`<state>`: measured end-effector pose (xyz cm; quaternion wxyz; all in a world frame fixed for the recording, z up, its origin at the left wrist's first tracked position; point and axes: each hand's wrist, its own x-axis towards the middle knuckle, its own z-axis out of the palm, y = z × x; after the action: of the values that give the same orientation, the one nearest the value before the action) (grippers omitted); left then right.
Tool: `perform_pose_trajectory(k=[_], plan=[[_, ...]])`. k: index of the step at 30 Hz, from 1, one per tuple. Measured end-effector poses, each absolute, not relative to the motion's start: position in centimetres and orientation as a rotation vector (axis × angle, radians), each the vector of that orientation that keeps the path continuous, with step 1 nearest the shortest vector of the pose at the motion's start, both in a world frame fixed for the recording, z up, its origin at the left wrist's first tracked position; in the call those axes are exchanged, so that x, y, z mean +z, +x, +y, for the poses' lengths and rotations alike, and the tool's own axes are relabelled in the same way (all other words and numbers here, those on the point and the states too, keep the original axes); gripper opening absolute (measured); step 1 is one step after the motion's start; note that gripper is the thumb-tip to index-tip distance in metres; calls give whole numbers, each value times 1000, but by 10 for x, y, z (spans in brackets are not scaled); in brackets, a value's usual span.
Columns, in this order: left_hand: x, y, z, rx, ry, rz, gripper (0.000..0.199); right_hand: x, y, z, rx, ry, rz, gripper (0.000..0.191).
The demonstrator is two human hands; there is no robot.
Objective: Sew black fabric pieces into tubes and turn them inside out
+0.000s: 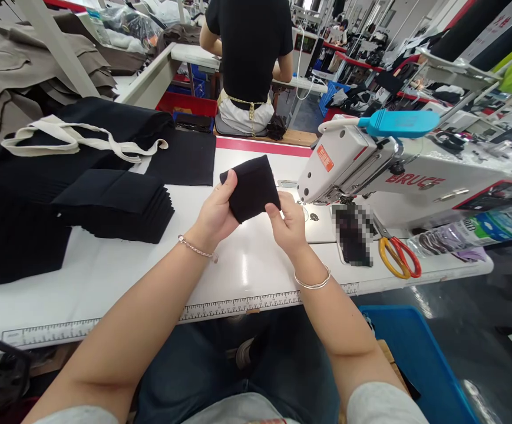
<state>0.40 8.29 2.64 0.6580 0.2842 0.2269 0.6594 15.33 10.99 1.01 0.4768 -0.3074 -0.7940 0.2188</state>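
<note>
Both hands grip a small folded piece of black fabric point(253, 191), raised over the white sewing table point(233, 271). On its left edge my left hand point(220, 206) has the thumb pressed on top, with the fingers hidden underneath. My right hand point(288, 221) pinches the lower right corner between thumb and fingers. Just right of the fabric is the sewing machine point(348, 159), its needle area close to my right hand. A stack of black fabric pieces point(118, 203) lies to the left of my left hand.
Scissors point(399, 256), a phone-like blurred item point(353, 235) and a plastic bottle point(472, 229) lie under the machine arm. Cream straps point(83, 138) rest on dark cloth at left. A co-worker point(251, 59) sits ahead. A blue bin point(419, 353) stands below right.
</note>
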Motion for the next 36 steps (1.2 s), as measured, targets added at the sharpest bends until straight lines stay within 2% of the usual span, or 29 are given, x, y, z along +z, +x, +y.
perform_pose_trajectory(k=[5, 14, 19, 23, 25, 30, 36], plan=[[23, 2, 84, 1434, 677, 474, 50, 9, 155, 112, 817, -832, -1836, 43], [18, 7, 84, 1411, 623, 484, 52, 16, 148, 105, 967, -897, -1696, 24], [20, 9, 84, 1439, 604, 529, 47, 11, 148, 107, 999, -954, -1721, 29], [26, 3, 85, 1443, 579, 561, 45, 10, 156, 112, 1004, -926, -1798, 54], [27, 0, 85, 1431, 588, 549, 47, 13, 158, 113, 987, -906, -1839, 60], [23, -3, 85, 1374, 652, 498, 49, 21, 157, 111, 844, -846, -1907, 61], [23, 5, 85, 1404, 657, 451, 47, 13, 151, 106, 564, -870, -1830, 49]])
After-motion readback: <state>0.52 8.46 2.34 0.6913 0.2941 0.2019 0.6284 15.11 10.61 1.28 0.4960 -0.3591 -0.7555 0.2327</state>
